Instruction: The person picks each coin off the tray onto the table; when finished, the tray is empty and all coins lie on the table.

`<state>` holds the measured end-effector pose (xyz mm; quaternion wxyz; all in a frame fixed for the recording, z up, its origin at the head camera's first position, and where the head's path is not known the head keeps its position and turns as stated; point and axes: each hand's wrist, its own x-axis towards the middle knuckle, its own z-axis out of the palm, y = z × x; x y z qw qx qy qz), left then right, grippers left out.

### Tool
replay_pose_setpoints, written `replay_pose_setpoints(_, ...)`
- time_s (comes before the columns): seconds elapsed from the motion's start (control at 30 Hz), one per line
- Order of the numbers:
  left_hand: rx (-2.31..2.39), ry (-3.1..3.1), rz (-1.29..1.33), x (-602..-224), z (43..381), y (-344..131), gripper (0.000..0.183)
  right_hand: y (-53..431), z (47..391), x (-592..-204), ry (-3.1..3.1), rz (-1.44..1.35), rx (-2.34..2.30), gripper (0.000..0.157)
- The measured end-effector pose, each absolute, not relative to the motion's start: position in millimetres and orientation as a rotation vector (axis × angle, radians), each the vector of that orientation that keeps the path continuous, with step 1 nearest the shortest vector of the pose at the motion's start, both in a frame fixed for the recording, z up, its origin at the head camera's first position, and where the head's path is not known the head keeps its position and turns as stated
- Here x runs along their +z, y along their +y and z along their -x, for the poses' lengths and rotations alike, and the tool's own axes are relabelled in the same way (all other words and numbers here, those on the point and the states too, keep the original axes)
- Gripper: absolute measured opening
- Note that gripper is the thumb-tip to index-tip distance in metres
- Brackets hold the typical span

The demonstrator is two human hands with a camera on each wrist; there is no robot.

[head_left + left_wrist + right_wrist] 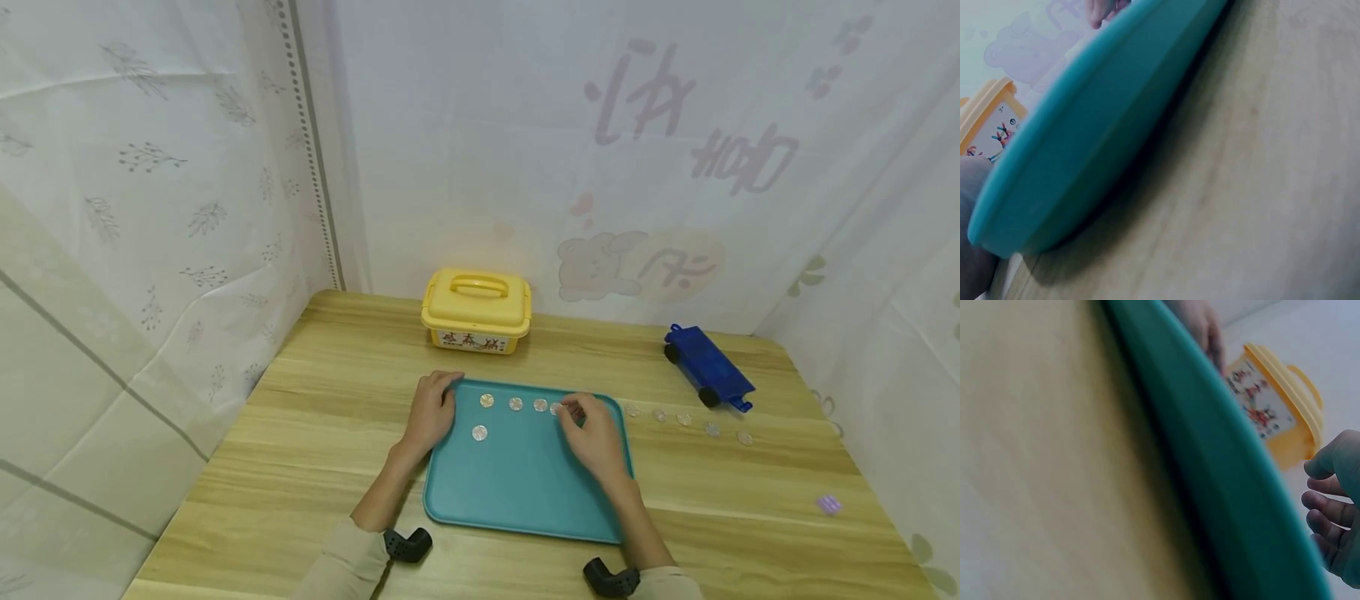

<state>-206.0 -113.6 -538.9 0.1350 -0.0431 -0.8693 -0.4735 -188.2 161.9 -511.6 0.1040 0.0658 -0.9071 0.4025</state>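
A teal tray [525, 492] lies on the wooden table. Along its far side runs a row of small shiny coin-like discs [516, 404], the leftmost golden. Another disc [480, 432] lies below that row. My left hand [432, 408] rests at the tray's far left corner, fingers along the rim. Over the tray's right part is my right hand [595, 437], its fingertips right beside the rightmost disc of the row [556, 409]. In the right wrist view, the right hand's fingers [1319, 500] are loosely bent, with no disc showing between them and the thumb.
Right of the tray, more discs [683, 420] form a line on the table [300, 500]. A yellow lidded box [480, 308] with a handle stands behind the tray. A blue wheeled toy cart [708, 364] is at the back right, and a small purple block [829, 504] near the right edge.
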Motion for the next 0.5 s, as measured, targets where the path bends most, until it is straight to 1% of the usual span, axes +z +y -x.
replay_pose_setpoints(0.5,-1.365,-2.52,0.119,-541,207,-113,0.034,105,175,-522,-2.677,-0.431,1.111,0.018)
